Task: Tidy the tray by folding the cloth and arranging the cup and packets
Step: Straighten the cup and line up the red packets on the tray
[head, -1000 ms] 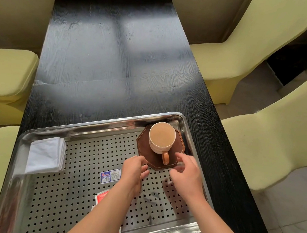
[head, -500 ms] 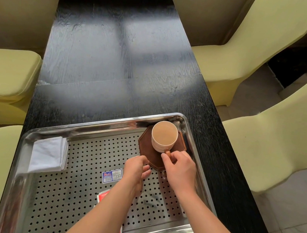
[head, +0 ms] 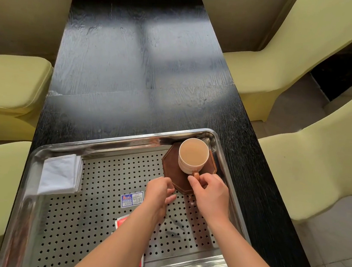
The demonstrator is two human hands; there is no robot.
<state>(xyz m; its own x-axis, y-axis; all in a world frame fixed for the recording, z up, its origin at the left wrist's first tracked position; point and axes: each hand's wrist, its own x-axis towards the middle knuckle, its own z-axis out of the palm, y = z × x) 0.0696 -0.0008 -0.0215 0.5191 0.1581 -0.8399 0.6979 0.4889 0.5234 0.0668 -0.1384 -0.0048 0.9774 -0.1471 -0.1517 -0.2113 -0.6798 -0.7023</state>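
Cream ceramic, the cup (head: 193,155) stands upright on a brown octagonal coaster (head: 173,174) in the 1 o'clock corner of the tray (head: 93,146). It holds a pale tan drink, and its orange-brown handle points toward 6 o'clock. The right hand (head: 210,193) pinches that handle between thumb and curled fingers. The left hand (head: 158,195) sits at about 8 o'clock of the coaster with its fingers curled inward and the fingertips right at the coaster's edge. Whether they grip the edge or close on nothing, I cannot tell.

On the tray's perforated steel floor, a blue-and-white packet (head: 132,199) lies flat near the middle, just at 9 o'clock of the left hand. A red packet (head: 121,223) lies toward 6 o'clock, partly hidden under the left forearm. A white cloth (head: 61,174), folded into a square, rests in the 10 o'clock corner.

The tray lies at the near end of a black wood-grain table (head: 135,61). Pale yellow chairs (head: 312,150) stand along its 3 o'clock and 9 o'clock sides.
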